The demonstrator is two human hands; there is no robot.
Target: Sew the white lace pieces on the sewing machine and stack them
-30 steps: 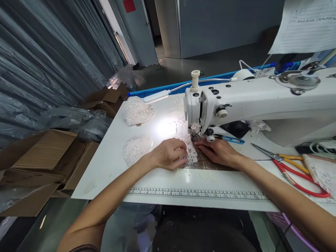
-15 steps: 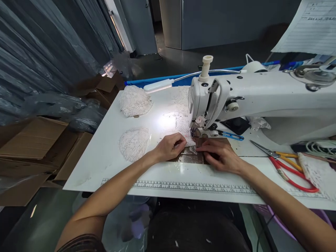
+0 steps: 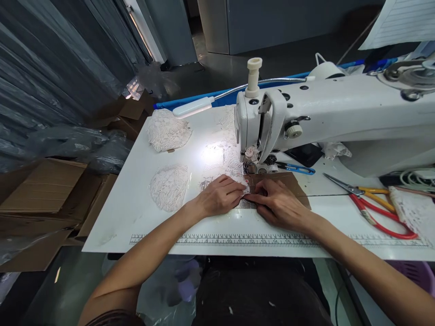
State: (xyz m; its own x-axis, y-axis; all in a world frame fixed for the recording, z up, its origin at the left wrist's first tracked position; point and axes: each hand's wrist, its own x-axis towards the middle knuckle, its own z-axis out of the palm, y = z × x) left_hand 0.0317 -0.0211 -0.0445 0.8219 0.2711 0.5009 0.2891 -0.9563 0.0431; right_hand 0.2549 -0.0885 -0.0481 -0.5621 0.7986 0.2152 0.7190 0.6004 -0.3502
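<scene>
A white sewing machine point(image 3: 326, 117) stands on a white table point(image 3: 142, 199). A white lace piece point(image 3: 226, 167) lies under the lamp's bright spot and runs to the presser foot point(image 3: 250, 166). My left hand point(image 3: 219, 195) lies on the near edge of the lace with its fingers curled, pinching it. My right hand point(image 3: 277, 203) meets it fingertip to fingertip, just in front of the needle, and pinches the same lace edge. Both hands rest on a brown metal plate point(image 3: 292, 185).
Two heaps of lace point(image 3: 169, 186) point(image 3: 167, 130) lie at the table's left. Blue snips point(image 3: 295, 169) and red-and-yellow scissors point(image 3: 377, 208) lie to the right, with more lace point(image 3: 414, 213) beside them. A ruler strip point(image 3: 238, 239) runs along the front edge. Cardboard boxes point(image 3: 50, 190) stand left.
Both hands have drawn back from the needle toward me and closed together on the lace's near edge. The camera has tilted slightly.
</scene>
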